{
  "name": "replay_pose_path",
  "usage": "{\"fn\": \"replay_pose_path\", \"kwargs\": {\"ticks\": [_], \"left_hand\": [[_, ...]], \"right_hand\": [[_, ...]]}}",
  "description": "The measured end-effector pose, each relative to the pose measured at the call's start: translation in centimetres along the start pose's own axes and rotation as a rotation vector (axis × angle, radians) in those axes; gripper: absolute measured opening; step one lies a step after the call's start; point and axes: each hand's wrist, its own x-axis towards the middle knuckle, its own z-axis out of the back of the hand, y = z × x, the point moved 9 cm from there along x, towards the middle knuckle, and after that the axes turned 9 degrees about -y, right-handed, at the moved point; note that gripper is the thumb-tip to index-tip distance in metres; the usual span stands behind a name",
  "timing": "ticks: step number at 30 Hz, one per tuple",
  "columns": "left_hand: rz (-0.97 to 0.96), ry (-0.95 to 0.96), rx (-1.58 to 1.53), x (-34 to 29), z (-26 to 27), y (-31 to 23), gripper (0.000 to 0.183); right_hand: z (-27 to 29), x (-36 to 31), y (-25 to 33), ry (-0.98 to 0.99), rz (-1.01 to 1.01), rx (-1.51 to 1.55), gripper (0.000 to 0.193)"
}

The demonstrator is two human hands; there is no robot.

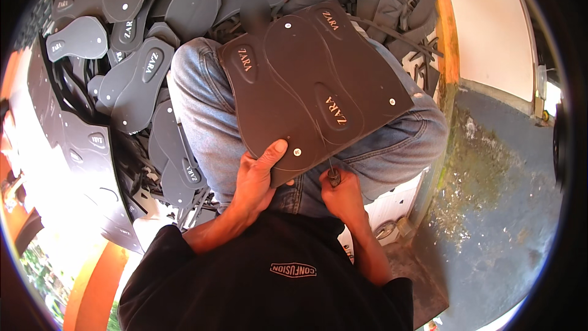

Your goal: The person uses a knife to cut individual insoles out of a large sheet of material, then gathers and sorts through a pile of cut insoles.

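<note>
A dark foam sheet (294, 79) with moulded sandal-sole outlines lies tilted across my lap. My left hand (257, 175) grips its near left corner, thumb on top and fingers underneath. At the sheet's near edge, my right hand (343, 193) is closed round the dark handle of a thin-bladed knife (334, 175). The narrow blade points up to the edge, between two sole outlines; its tip is hard to make out. A short cut line seems to run from that edge along the sole outline.
Several cut-out dark soles (141, 83) and foam offcuts (392, 9) are heaped in front and to the left. Another large dark foam sheet (92, 165) leans at the left. On the right, past an orange-yellow edge (448, 37), lies a worn grey-blue floor (502, 190).
</note>
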Motion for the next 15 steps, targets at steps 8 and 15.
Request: {"fn": "replay_pose_path", "kwargs": {"ticks": [8, 15], "left_hand": [[0.022, 0.016, -0.023, 0.0, -0.2, -0.1, 0.022], [0.034, 0.019, -0.011, 0.1, 0.0, 0.1, 0.025]], "right_hand": [[-0.4, 1.7, 2.0, -0.009, -0.030, 0.031, 0.013], [-1.0, 2.7, 2.4, -0.022, 0.033, -0.014, 0.014]]}}
